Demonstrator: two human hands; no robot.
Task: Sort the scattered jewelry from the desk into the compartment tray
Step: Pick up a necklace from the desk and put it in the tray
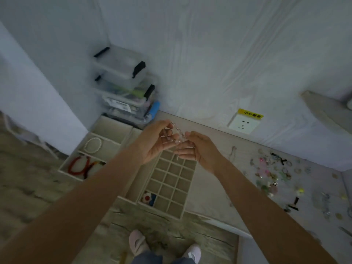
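Holding a clear beaded bracelet [176,134] between both hands, I pinch one end in my left hand [155,142] and the other in my right hand [198,147], fingers curled on it above the far end of the grid compartment tray [167,184]. One near cell holds a red-and-white flower piece [147,198]. Scattered jewelry [274,172] lies on the desk to my right.
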